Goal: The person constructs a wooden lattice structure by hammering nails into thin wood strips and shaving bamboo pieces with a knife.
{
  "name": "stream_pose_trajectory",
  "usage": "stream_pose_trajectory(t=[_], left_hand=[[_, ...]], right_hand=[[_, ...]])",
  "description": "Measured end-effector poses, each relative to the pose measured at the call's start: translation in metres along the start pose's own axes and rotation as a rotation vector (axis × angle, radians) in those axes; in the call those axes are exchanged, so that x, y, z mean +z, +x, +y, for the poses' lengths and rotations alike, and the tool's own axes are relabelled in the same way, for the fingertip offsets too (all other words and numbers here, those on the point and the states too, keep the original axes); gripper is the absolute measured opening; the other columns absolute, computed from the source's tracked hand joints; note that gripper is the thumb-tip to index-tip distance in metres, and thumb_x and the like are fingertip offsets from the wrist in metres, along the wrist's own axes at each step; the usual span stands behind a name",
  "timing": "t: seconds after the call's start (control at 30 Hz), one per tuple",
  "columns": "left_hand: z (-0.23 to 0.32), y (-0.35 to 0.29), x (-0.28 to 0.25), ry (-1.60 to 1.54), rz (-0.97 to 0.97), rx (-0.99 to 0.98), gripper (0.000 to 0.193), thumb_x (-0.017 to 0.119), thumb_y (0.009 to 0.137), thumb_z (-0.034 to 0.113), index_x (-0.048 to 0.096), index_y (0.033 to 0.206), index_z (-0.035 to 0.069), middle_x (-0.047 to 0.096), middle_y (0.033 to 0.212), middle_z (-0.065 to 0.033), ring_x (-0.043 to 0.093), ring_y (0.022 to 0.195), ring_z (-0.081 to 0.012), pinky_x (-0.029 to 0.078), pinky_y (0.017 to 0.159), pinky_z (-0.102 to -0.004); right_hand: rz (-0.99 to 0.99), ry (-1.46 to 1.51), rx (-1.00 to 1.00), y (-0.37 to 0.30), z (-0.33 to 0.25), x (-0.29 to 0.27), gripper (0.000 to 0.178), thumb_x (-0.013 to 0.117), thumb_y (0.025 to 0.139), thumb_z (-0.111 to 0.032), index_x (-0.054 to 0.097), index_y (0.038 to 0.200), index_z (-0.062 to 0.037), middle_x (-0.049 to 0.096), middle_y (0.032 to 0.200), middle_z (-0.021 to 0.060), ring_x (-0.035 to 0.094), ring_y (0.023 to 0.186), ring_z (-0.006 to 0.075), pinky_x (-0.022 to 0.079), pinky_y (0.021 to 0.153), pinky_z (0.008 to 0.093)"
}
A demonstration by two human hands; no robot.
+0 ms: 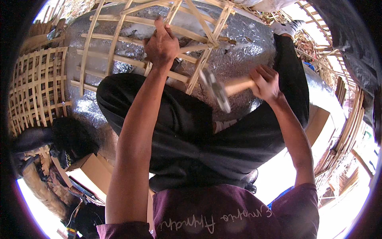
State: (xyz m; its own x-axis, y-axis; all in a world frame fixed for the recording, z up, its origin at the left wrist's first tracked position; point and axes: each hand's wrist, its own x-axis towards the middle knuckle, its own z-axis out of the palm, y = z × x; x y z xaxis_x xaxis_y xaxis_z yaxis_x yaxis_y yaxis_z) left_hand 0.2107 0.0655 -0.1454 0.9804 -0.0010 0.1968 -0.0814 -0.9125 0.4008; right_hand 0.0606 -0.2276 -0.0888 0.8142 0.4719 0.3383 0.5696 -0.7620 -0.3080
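A lattice of pale split bamboo strips (214,41) lies over a silver sheet in front of my crossed legs. My left hand (162,46) is closed on the lattice near its middle, with a finger stretched out and the other fingers partly hidden. In my right hand (264,83) is a hammer (238,85), gripped by its wooden handle. Its metal head is smeared by motion and hangs over the silver sheet, just right of the lattice's slanting edge strip and apart from it in this view.
The shiny silver sheet (246,51) spreads under the lattice. A woven bamboo panel (38,85) stands at the left, above a dark bag-like heap (73,135) and an open cardboard box (89,173). Dark plastic (350,44) hangs at upper right, and a socked foot (289,28) rests below it.
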Motion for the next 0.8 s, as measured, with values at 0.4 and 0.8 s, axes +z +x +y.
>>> stream_pose_trajectory(t=[0.4,0.8], left_hand=[[0.003,0.0,-0.005,0.03,-0.119,-0.05,0.035,0.04,0.1,0.028,0.034,0.129,0.01,0.07,0.085,-0.0186,0.067,0.082,-0.04,0.04,0.086,-0.056],[0.0,0.001,-0.002,-0.022,-0.077,-0.04,0.035,0.044,0.098,0.024,0.034,0.129,0.01,0.07,0.081,-0.0185,0.068,0.08,-0.0393,0.041,0.09,-0.0528]], right_hand=[[-0.078,-0.14,0.089,-0.009,0.025,0.0,0.03,0.074,0.077,-0.028,0.06,0.099,-0.0137,0.064,0.083,0.0062,0.066,0.069,0.0258,0.053,0.055,0.0397],[0.012,0.011,-0.078,0.001,0.011,0.005,0.025,0.069,0.08,-0.024,0.061,0.099,-0.0109,0.065,0.077,0.0076,0.065,0.062,0.0252,0.053,0.052,0.039]])
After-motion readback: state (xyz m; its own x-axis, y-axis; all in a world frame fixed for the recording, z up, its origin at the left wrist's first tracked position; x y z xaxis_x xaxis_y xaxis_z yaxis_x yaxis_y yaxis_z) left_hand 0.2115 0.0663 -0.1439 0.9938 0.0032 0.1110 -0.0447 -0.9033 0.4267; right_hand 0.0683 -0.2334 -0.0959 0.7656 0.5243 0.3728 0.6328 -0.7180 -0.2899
